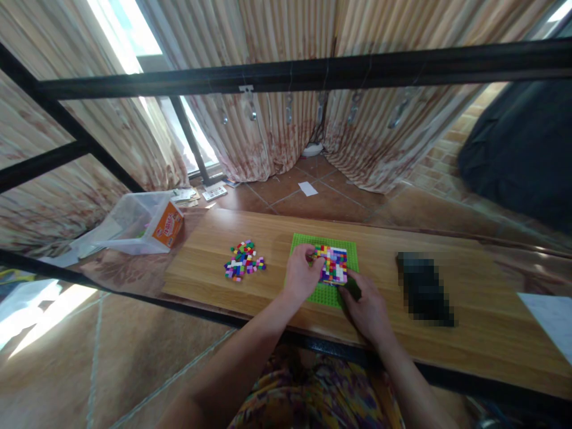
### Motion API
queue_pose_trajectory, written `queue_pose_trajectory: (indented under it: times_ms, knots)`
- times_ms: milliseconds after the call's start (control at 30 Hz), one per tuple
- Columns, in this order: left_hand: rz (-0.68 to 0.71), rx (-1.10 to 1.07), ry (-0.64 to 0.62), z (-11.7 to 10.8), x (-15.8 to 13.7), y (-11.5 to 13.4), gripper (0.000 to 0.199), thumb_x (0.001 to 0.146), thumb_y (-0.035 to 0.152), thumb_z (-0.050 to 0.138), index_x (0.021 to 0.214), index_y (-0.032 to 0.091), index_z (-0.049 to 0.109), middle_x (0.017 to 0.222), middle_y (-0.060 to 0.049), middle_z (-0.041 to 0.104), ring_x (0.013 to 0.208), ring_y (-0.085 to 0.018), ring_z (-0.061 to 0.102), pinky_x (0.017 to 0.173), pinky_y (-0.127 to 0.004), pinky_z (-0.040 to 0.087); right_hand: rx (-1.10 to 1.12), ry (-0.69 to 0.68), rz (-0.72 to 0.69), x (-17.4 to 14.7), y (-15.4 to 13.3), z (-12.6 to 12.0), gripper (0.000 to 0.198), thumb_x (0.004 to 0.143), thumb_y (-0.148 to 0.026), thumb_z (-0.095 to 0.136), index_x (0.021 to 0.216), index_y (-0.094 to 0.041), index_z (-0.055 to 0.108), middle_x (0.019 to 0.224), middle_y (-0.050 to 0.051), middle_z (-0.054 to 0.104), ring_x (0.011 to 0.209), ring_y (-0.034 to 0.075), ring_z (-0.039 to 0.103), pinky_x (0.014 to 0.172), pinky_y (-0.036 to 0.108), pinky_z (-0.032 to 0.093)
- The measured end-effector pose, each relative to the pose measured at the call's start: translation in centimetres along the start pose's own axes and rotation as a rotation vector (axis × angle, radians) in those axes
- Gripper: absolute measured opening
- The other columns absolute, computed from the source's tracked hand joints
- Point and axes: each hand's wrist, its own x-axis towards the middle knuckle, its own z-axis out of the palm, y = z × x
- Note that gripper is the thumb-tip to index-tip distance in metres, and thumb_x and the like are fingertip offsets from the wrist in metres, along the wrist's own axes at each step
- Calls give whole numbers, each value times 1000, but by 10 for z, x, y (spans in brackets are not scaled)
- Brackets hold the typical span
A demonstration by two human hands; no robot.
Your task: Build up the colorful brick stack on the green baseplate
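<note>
A square block of small multicoloured building bricks sits over a green studded baseplate on the wooden table. My left hand is curled at the block's left edge, its thumb on the bricks and its index finger bent near the upper left corner. At the lower right corner, my right hand grips the block between thumb and fingers. Part of the block's left side is covered by my left hand. To the left, a loose pile of small coloured bricks lies on the table.
A clear plastic bin with an orange label stands off the table's left end. On the right lie a pixelated dark object and a white sheet. A black metal bar crosses beyond the table, before striped curtains.
</note>
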Motion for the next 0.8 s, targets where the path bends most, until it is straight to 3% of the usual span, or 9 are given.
queue_pose_trajectory:
  times_ms: [267,400,533,667,800]
  knots:
    - [53,63,9,2,-3,-1,20,79,17,63,97,18,56,94,-5,62,86,-17,61,79,-32,52,-35,-19,10,0,-1,-2,40,90,-42,51,121,-18,57,114,14,65,105,28,60,93,48,47]
    - [95,108,5,-9,-8,1,20,84,21,59,103,17,55,97,-6,63,87,-18,61,81,-33,52,-30,-6,-6,0,1,-1,43,89,-43,51,122,-16,57,114,15,65,105,29,60,94,48,47]
    - [159,228,61,-42,-13,-11,15,88,17,52,102,17,57,97,-7,63,92,-19,61,85,-35,51,-36,-3,-17,0,4,1,43,89,-43,51,122,-17,57,115,14,65,105,28,60,94,48,46]
    - [204,463,80,-89,-14,-35,25,81,5,50,99,17,61,99,-8,62,98,-21,59,90,-38,49,-37,-3,-13,-1,6,2,43,89,-44,51,121,-17,58,114,14,66,104,28,61,93,47,47]
    - [271,688,12,-121,-14,-51,27,79,4,51,94,21,67,105,-7,62,103,-23,57,96,-41,46,-30,-2,-11,-1,5,1,43,89,-44,52,121,-16,58,114,15,65,105,28,60,94,47,47]
